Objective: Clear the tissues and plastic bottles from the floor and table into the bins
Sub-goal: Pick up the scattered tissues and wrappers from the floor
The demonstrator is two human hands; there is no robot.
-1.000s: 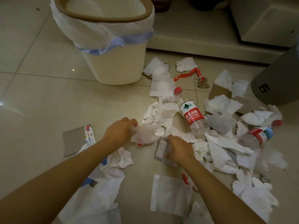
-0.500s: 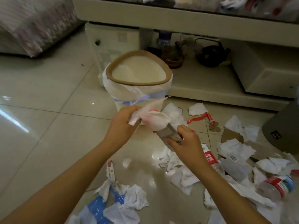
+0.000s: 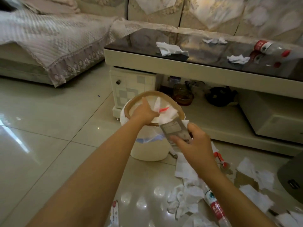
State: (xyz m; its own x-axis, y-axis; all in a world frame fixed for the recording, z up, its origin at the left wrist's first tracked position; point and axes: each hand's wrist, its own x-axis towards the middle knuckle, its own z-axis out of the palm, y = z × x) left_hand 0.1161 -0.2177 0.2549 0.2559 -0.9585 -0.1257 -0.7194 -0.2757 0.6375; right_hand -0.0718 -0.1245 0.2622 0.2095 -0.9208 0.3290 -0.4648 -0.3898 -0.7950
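We see glossy tile floor (image 3: 49, 136), sofa at 11, glass worktop (image 3: 213, 66) at 1. Left hand (image 3: 144, 111) pinches tissues (image 3: 165, 114) over bin (image 3: 149, 149); right hand (image 3: 195, 145) grips grey packet (image 3: 174, 130), long axis 11–5. Floor bottle (image 3: 215, 208) cap toward 11.

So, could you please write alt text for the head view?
The left hand holds crumpled tissues over a cream bin, while the right hand grips a flat grey packet. More tissues litter the floor and table.
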